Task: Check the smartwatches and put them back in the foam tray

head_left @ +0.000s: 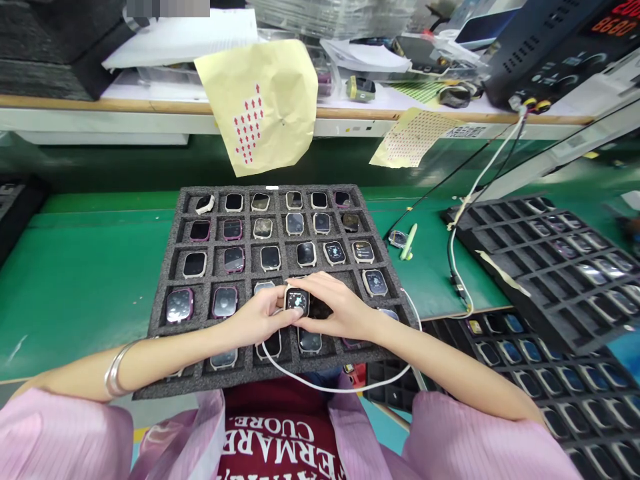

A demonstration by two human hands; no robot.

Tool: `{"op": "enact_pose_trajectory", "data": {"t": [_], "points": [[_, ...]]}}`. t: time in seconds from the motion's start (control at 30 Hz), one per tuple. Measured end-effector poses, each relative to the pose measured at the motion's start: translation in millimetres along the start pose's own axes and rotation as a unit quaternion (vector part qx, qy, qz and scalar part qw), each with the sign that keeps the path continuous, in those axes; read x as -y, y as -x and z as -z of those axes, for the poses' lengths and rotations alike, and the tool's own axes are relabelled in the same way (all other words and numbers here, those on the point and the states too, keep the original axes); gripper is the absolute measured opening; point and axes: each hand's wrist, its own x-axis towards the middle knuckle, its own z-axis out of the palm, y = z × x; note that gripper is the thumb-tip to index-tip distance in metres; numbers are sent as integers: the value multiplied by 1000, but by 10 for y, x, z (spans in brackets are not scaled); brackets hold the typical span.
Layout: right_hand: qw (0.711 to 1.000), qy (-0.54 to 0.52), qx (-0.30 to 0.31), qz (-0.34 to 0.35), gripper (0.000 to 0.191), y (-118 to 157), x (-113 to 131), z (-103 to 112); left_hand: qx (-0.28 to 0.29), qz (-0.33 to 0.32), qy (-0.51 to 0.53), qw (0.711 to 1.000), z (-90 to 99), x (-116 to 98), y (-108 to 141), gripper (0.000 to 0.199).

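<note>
A square smartwatch body (297,301) without a strap is held just above the front half of a dark foam tray (205,360). Its screen is lit and shows a dial. My left hand (263,312) is closed on its left edge. On the other side, my right hand (337,308) grips it, thumb at the lower edge of the screen and fingers along the top. A white cable (320,389) loops from under my left hand round to the tray's right side. Several more watch bodies (270,257) lie in the tray's compartments, some lit, some dark. My hands hide a few compartments.
Right of the tray, a light green pen-like tool (409,241) lies on the green bench mat (90,267). More dark trays (500,260) with watches stand at the right. A shelf (150,105) behind carries papers, plastic bags and a power supply (555,60) with red digits.
</note>
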Motion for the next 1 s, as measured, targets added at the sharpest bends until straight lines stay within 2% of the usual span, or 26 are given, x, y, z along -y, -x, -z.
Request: {"op": "enact_pose_trajectory", "data": {"t": [0.17,0.3,0.47,0.63,0.8,1.0], "points": [[998,67,7,-15,49,-14,25,65,0,-15,-9,1000,1,34,-15,29],[997,66,25,-16,44,-13,41,92,6,-44,-14,999,13,117,-30,27],[997,72,26,-11,48,3,43,93,18,-43,-16,999,36,172,-36,25],[996,86,1,2,53,57,53,86,35,-38,-49,997,31,159,-35,25],[995,104,2,5,43,118,113,91,61,-57,-95,992,13,104,-16,24],[994,111,-8,-10,42,150,200,83,70,-68,-122,988,-15,79,8,25]]}}
